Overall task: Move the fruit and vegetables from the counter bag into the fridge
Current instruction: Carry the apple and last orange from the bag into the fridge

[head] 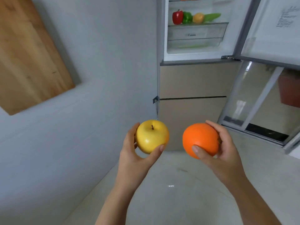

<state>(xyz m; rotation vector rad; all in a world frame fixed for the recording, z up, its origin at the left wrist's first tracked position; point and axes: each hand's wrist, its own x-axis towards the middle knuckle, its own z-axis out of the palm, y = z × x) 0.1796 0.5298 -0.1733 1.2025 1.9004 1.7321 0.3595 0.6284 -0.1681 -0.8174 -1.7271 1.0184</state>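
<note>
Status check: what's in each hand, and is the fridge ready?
Both full: left grip on yellow apple, right grip on orange. Fridge door open, peppers on a shelf. Nothing visible blocking the way.

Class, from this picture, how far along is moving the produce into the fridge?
Done: the fridge door stands open, and a red pepper, a green pepper and other produce sit on a shelf. In hand: the left hand holds a yellow apple, the right hand an orange, both short of the fridge. Left: shelving these two; the bag is out of view, so more may remain.
</note>
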